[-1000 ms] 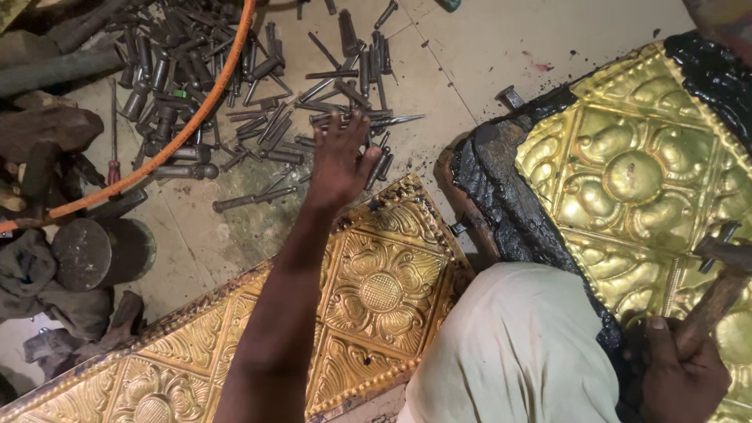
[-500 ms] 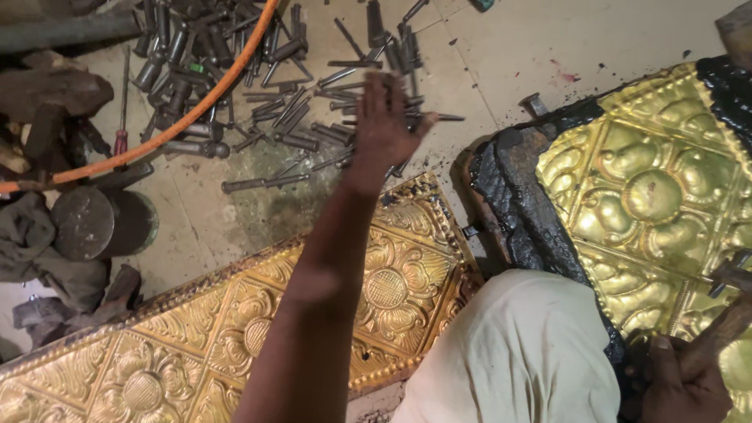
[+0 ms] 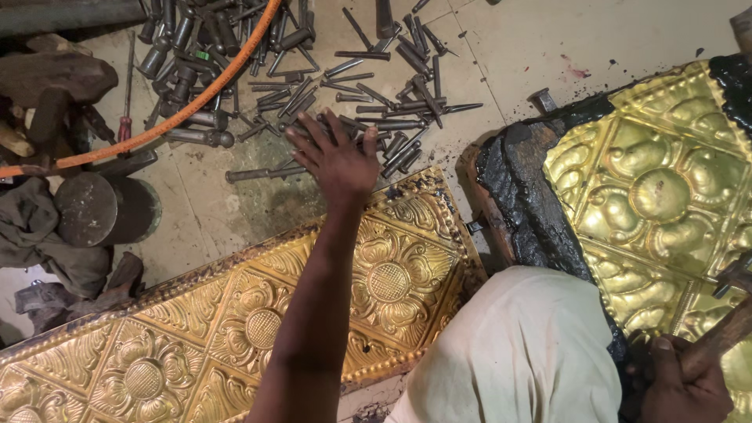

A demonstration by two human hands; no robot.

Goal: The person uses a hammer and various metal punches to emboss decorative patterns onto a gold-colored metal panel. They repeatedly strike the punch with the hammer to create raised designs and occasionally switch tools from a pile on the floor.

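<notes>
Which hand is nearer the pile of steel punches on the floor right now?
Left. The left hand is spread over the near edge of the punches, fingers among them. The right hand is far off at the lower right, gripping a hammer handle.

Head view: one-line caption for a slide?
Left hand spread over scattered steel punches; right hand grips a hammer handle beside embossed brass panels.

The steel punches on the floor are dull grey metal, and the floor looks like pale, smooth, scuffed stone. The long panel and the square panel are shiny gold-coloured metal with bumpy flower shapes. Around the square one is lumpy, shiny black pitch; the hose looks like smooth orange plastic.
</notes>
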